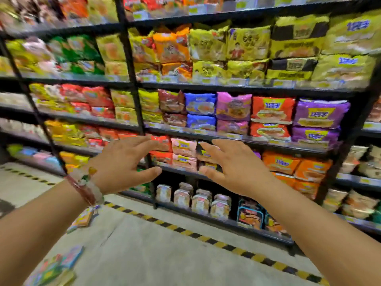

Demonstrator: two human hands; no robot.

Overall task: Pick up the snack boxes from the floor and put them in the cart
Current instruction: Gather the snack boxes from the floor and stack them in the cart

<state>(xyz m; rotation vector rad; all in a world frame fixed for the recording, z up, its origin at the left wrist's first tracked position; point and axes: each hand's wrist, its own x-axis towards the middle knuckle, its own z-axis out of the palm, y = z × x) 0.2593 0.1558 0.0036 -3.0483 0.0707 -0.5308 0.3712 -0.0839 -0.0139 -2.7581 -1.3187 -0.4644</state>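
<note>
While raised before shelves (226, 87) of noodle packets: left hand (121, 164) and right hand (237, 168), fingers spread, holding nothing; snack boxes (55, 267) flat on floor (156, 250) at lower left, another (84, 218) under left wrist; striped tape (206, 240) along shelf base.

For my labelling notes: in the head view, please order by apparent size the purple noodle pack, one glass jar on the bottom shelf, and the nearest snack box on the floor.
1. Snack box, though nearness inflates it.
2. Purple noodle pack.
3. Glass jar.
</note>
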